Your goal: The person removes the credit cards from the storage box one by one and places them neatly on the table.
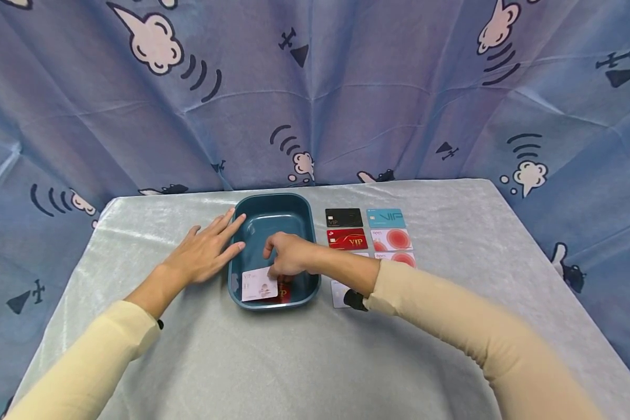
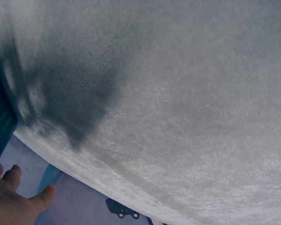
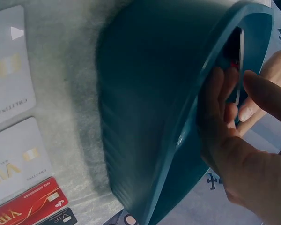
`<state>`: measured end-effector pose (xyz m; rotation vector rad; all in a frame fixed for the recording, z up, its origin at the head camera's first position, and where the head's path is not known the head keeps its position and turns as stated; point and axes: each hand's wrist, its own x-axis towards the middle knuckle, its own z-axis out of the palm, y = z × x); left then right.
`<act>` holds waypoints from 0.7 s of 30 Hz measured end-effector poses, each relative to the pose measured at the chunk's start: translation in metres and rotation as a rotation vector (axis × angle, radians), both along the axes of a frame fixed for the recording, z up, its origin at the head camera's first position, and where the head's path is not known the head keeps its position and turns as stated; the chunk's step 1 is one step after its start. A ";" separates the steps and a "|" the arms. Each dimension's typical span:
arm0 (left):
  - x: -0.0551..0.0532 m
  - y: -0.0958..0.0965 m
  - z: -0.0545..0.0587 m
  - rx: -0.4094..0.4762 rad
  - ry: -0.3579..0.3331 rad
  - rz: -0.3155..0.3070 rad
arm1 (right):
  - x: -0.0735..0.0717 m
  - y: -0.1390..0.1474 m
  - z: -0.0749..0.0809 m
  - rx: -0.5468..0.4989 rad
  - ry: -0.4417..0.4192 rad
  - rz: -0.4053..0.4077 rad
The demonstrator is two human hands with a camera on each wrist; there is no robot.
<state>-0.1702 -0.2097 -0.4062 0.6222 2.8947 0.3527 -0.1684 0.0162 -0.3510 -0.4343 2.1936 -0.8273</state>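
A dark teal plastic bin (image 1: 273, 203) stands on the cloth-covered table. My left hand (image 1: 203, 251) rests against its left rim with the fingers stretched out. Inside the bin, my right hand (image 1: 293, 255) pinches a white VIP card (image 1: 255, 284) at its right edge. In the right wrist view the card (image 3: 240, 65) appears edge-on between thumb and fingers. Beneath it lies a dark red card (image 1: 283, 293), partly covered by the white card and the hand.
Right of the bin, cards lie in two columns: a black VIP card (image 1: 343, 217), a blue VIP card (image 1: 385, 218), a red VIP card (image 1: 346, 238), and white cards with red circles (image 1: 392, 240). My right forearm hides others partly. A patterned curtain (image 1: 315, 105) hangs behind the table.
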 end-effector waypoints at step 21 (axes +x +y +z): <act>0.001 0.001 0.001 0.003 0.002 0.003 | -0.005 0.004 0.001 0.039 0.270 0.066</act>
